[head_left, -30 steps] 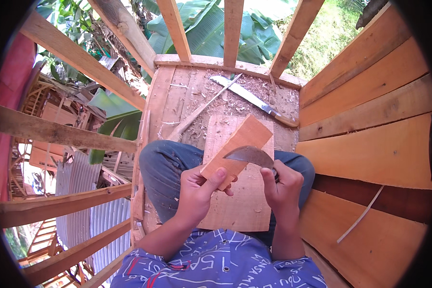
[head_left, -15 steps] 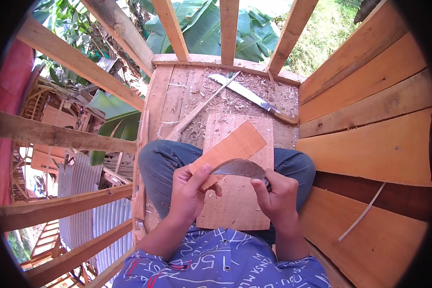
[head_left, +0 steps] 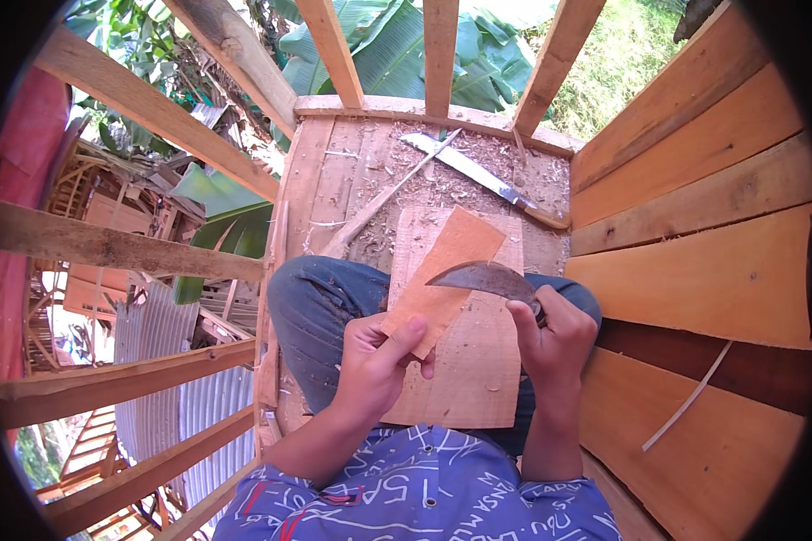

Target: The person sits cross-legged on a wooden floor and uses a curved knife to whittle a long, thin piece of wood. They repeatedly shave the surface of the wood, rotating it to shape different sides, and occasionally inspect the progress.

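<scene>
My left hand (head_left: 376, 362) grips the lower end of a flat, orange-brown piece of wood (head_left: 442, 257), thumb on top. The piece slants up and to the right. My right hand (head_left: 558, 335) is closed round the handle of a curved knife (head_left: 485, 279), most of the handle hidden by the fingers. Its dark, hooked blade points left and lies across the right edge of the wood piece; whether it touches I cannot tell. Beneath both hands, a wider pale board (head_left: 465, 388) rests over my crossed legs.
Beyond my legs, a machete (head_left: 478, 173) with a wooden handle lies on the plank floor (head_left: 320, 171) among shavings, crossed by a pointed stick (head_left: 392, 192). Wooden rails (head_left: 126, 252) stand at the left and far side; a plank wall (head_left: 686, 279) closes the right.
My right hand and the knife have moved up and right, away from my left thumb. The wood piece has turned steeper, and more of the blade's tip shows.
</scene>
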The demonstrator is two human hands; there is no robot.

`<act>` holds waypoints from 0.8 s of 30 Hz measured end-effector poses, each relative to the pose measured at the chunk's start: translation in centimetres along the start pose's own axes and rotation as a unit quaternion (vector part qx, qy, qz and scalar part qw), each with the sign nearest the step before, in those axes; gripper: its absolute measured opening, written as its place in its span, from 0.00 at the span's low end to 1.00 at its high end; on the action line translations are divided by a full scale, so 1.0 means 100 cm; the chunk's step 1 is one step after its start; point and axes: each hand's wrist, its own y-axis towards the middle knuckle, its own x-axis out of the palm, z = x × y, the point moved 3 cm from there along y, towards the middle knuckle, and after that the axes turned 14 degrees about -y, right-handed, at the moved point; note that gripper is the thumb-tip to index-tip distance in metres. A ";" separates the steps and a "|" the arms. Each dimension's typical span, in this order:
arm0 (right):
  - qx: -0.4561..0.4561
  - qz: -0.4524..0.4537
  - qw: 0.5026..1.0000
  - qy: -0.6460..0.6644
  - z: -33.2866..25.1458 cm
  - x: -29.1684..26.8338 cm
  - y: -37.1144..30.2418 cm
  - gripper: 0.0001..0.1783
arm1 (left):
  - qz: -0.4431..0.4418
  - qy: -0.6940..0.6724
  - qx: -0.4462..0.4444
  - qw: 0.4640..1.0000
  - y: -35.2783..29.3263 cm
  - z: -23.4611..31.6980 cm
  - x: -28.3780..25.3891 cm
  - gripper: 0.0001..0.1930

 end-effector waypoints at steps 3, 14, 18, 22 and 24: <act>0.004 -0.011 1.000 0.002 -0.005 0.001 0.000 0.28 | 0.033 -0.029 -0.004 0.999 -0.005 0.008 0.005 0.10; 0.229 0.042 0.966 0.114 0.048 0.007 0.028 0.26 | 0.091 -0.047 0.035 0.994 -0.045 0.040 -0.032 0.12; 0.107 -0.052 0.990 0.075 0.013 0.001 0.019 0.24 | 0.149 -0.026 -0.008 0.988 -0.049 0.027 -0.058 0.14; -0.005 -0.105 0.990 0.099 -0.035 0.009 -0.012 0.23 | 0.107 -0.026 -0.016 0.994 -0.036 0.019 -0.040 0.14; -0.013 -0.113 0.989 0.093 -0.039 0.014 -0.017 0.23 | 0.087 -0.035 -0.023 0.995 -0.037 0.018 -0.031 0.11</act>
